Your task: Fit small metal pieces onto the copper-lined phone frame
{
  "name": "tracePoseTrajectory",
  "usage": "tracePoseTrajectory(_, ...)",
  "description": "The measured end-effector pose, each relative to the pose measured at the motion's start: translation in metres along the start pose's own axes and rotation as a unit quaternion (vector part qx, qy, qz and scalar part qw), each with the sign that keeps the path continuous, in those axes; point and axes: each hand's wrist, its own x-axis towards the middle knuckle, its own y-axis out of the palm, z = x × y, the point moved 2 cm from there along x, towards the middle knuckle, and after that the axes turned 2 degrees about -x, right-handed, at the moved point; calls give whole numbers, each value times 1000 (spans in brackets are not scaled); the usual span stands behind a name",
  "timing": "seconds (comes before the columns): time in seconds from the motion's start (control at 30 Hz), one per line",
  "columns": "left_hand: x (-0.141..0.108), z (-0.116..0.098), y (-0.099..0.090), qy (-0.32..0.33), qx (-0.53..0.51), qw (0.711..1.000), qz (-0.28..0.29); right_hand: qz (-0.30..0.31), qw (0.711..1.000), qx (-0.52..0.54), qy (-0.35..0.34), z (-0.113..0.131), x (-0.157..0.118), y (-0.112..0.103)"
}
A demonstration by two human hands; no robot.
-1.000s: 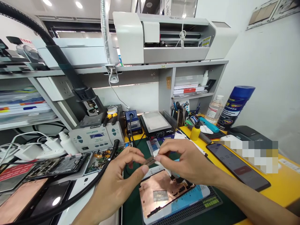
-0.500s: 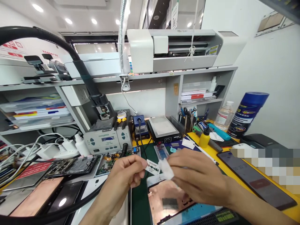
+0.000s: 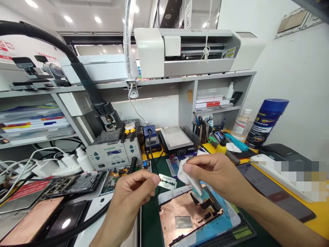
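Observation:
My left hand (image 3: 135, 192) pinches one end of a double-edged razor blade (image 3: 167, 182) between thumb and fingertips, its printed face toward me. Just right of the blade, my right hand (image 3: 209, 171) grips a crumpled white tissue (image 3: 189, 176), apart from the blade. Beneath both hands lies an opened phone part with a copper-coloured back (image 3: 177, 209). A bent flex cable with a light-blue piece (image 3: 202, 195) rises from its upper right, partly behind the tissue. The part rests on a light-blue and white backing (image 3: 218, 228).
Phone parts and a tray of circuit boards (image 3: 115, 178) lie to the left, with a black hose (image 3: 84, 228) curving across. A soldering station (image 3: 113, 154) and a heating plate (image 3: 177, 140) stand behind. At right are a phone (image 3: 272, 192) and a spray can (image 3: 267, 123).
My right hand has pulled back to the right with the tissue, away from the razor blade, uncovering the flex cable. The left hand still holds the blade. The view has shifted slightly.

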Motion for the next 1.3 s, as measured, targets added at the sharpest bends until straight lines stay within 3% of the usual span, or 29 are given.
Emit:
tracePoseTrajectory(0.3, -3, 1, 6, -1, 2, 1000, -9, 105, 994, 23, 33, -4, -3, 9)
tracePoseTrajectory(0.5, -2, 4, 8, -32, -23, 999, 30, 74, 995, 29, 53, -2, -4, 11)
tracePoseTrajectory(0.67, -1, 2, 7, -18, -50, 998, 20, 78, 995, 21, 64, 0, -3, 9)
tracePoseTrajectory(0.97, -4, -1, 18, 40, 109, 993, 35, 70, 996, 5, 53, 1, -1, 9)
tracePoseTrajectory(1.3, -5, -5, 8, -18, 115, 987, 113, 76, 995, 0, 60, 0, 0, 4)
